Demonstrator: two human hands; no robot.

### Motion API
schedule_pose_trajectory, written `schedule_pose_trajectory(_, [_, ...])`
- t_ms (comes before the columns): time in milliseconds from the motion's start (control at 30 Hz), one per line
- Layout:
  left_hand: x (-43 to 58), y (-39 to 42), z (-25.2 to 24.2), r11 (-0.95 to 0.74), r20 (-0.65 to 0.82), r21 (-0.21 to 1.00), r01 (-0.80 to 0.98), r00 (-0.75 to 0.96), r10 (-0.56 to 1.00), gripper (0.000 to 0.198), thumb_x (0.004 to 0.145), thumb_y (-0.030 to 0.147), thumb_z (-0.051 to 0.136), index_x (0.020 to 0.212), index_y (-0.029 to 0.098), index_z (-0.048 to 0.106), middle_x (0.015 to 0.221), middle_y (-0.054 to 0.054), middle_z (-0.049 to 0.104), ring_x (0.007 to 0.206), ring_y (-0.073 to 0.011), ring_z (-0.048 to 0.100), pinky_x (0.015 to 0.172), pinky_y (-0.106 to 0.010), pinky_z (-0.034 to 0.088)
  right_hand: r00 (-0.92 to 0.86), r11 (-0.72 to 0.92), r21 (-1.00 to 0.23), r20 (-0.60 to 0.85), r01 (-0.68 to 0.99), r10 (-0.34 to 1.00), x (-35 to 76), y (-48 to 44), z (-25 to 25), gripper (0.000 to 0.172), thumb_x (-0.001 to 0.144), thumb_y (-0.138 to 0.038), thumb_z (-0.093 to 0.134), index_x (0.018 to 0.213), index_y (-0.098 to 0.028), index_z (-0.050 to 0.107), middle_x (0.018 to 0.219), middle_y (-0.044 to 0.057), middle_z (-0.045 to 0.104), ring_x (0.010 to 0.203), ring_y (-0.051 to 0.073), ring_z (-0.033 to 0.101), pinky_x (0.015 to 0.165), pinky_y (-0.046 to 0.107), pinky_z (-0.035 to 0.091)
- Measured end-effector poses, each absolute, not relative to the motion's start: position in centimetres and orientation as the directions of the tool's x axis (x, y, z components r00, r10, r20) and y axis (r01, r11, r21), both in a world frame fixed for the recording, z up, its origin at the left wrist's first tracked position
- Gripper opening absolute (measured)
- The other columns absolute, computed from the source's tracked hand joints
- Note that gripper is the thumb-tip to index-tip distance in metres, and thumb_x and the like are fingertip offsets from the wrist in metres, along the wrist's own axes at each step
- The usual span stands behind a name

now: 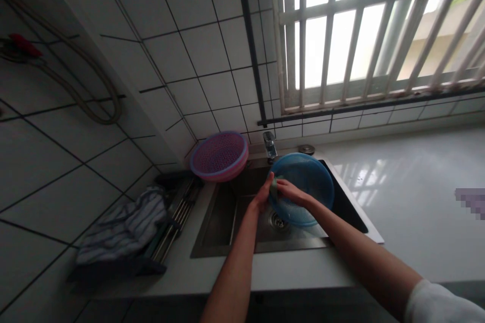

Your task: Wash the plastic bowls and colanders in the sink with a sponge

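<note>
A blue mesh basin (312, 181) is in the metal sink (212, 234), tilted, over the right part and near the drain. My left hand (263, 196) grips the basin's left rim, thumb up. At that same rim my right hand (290, 192) is closed on a small green cloth or sponge (274, 188), pressed against the basin. The fingertips of both hands are partly hidden. Behind the hands stands the silver faucet (270, 144).
A pink and purple colander (220, 156) rests at the sink's back left corner. Left of the sink, a striped cloth (127, 224) lies on a dark rack (172, 232). A round metal lid (306, 149) sits behind the basin. The white counter (409, 186) extends right below a barred window.
</note>
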State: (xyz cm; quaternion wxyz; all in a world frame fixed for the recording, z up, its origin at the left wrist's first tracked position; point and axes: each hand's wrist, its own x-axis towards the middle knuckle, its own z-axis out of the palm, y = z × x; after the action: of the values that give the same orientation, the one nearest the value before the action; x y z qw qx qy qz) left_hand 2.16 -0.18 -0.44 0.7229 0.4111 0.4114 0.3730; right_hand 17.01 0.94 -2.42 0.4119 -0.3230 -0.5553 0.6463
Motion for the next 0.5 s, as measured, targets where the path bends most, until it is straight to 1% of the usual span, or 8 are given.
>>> schedule_pose_trajectory(67, [2.0,-0.1,-0.4,0.426,-0.348,0.887,-0.178,0.347,0.871,0.079,0.09,0.08,0.053,0.125,0.011,0.071,0.112,-0.019,0.078,0.105,-0.0336,0.075,0.091,-0.043,0.06,-0.52,-0.047,-0.989,0.035,-0.143,0.854,16.4,0.4,-2.7,0.029,0.078,-0.047,0.072,0.08,-0.019,0.066,0.075,0.0,0.065,0.069,0.015,0.053,0.065,0.027,0.043])
schedule_pose_trajectory(133, [2.2,-0.1,-0.3,0.406,-0.33,0.894,-0.189,0.333,0.883,0.076,0.093,0.077,0.053,0.129,0.013,0.07,0.114,-0.018,0.078,0.108,-0.033,0.074,0.094,-0.042,0.059,-0.474,-0.059,-0.983,0.031,-0.174,0.88,16.3,0.7,-2.7,0.029,0.078,-0.047,0.072,0.082,-0.019,0.067,0.076,0.001,0.066,0.071,0.016,0.055,0.067,0.027,0.046])
schedule_pose_trajectory(233, [2.9,-0.4,0.0,0.337,-0.243,0.914,-0.224,0.365,0.899,0.067,0.093,0.066,0.064,0.142,0.019,0.062,0.125,-0.014,0.075,0.118,-0.0311,0.07,0.103,-0.043,0.055,-0.236,-0.058,-0.955,0.013,-0.291,0.972,17.2,2.0,-2.3,0.032,0.077,-0.05,0.07,0.087,-0.02,0.066,0.081,0.001,0.068,0.076,0.018,0.059,0.071,0.029,0.049])
schedule_pose_trajectory(300, [3.1,-0.5,0.0,0.308,-0.196,0.923,-0.233,0.404,0.893,0.066,0.091,0.057,0.073,0.145,0.021,0.058,0.129,-0.012,0.073,0.12,-0.0298,0.069,0.106,-0.043,0.053,-0.047,-0.044,-0.942,-0.03,-0.332,0.998,17.9,2.9,-2.0,0.032,0.076,-0.05,0.068,0.088,-0.02,0.066,0.083,0.001,0.068,0.077,0.017,0.058,0.07,0.028,0.048])
schedule_pose_trajectory(333, [3.1,-0.4,0.0,0.299,-0.186,0.927,-0.226,0.416,0.89,0.066,0.089,0.053,0.077,0.144,0.021,0.059,0.13,-0.012,0.073,0.119,-0.0294,0.069,0.107,-0.043,0.052,0.001,-0.046,-0.942,-0.049,-0.333,0.999,18.2,3.2,-1.9,0.032,0.075,-0.05,0.068,0.088,-0.02,0.065,0.082,0.001,0.067,0.076,0.017,0.057,0.068,0.026,0.047])
schedule_pose_trajectory(400, [2.6,-0.2,-0.3,0.284,-0.187,0.936,-0.207,0.392,0.901,0.064,0.086,0.049,0.081,0.138,0.019,0.061,0.126,-0.012,0.073,0.114,-0.0281,0.07,0.104,-0.042,0.054,-0.063,-0.081,-0.946,-0.064,-0.314,0.996,18.4,3.1,-1.9,0.032,0.075,-0.05,0.068,0.088,-0.02,0.066,0.08,0.0,0.066,0.072,0.015,0.055,0.064,0.025,0.043])
schedule_pose_trajectory(467, [1.7,0.2,-0.7,0.272,-0.199,0.941,-0.203,0.319,0.927,0.063,0.085,0.05,0.082,0.134,0.019,0.061,0.118,-0.011,0.073,0.103,-0.0252,0.072,0.095,-0.04,0.057,-0.309,-0.142,-0.956,-0.058,-0.258,0.949,18.0,2.4,-2.1,0.032,0.075,-0.048,0.07,0.089,-0.02,0.066,0.08,0.0,0.066,0.071,0.015,0.055,0.063,0.025,0.043])
schedule_pose_trajectory(500, [1.3,0.4,-0.8,0.266,-0.199,0.94,-0.215,0.288,0.937,0.063,0.085,0.052,0.082,0.134,0.019,0.059,0.114,-0.01,0.073,0.097,-0.0231,0.072,0.091,-0.037,0.058,-0.445,-0.169,-0.963,-0.06,-0.209,0.894,17.6,1.8,-2.3,0.031,0.075,-0.047,0.071,0.089,-0.02,0.067,0.081,0.001,0.067,0.071,0.015,0.056,0.064,0.025,0.044])
